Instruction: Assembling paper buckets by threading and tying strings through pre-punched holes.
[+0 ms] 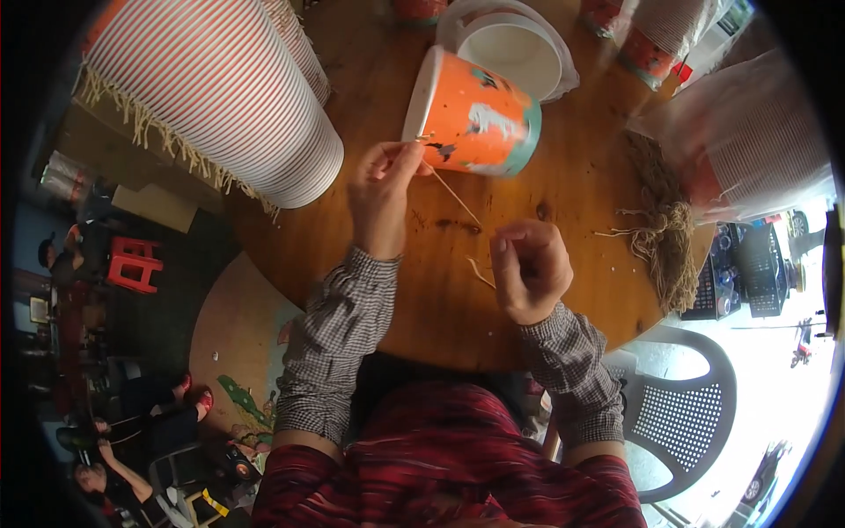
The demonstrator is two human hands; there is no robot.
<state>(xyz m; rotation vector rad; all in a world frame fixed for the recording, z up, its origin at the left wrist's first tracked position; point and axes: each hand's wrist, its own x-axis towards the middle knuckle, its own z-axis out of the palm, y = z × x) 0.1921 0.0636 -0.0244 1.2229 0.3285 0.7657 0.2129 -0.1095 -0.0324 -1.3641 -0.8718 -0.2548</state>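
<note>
An orange paper bucket [458, 101] with a teal band lies on its side on the table. My left hand [385, 189] is closed at the bucket's rim, pinching a thin beige string [456, 198]. That string slants from those fingers toward my right hand [532, 268], which is curled closed just right of and nearer than the bucket. A short string tail [480, 273] shows beside the right thumb. The right fingertips are partly blurred, and their exact hold on the string is hard to see.
A tall stack of nested paper buckets [238, 88] leans at left, with strings along it. Behind the bucket is a white tub [519, 53]. At right lie a bundle of loose strings [673, 238] and plastic-wrapped buckets [757, 141]. A grey chair [682, 414] stands beside the round wooden table [422, 317].
</note>
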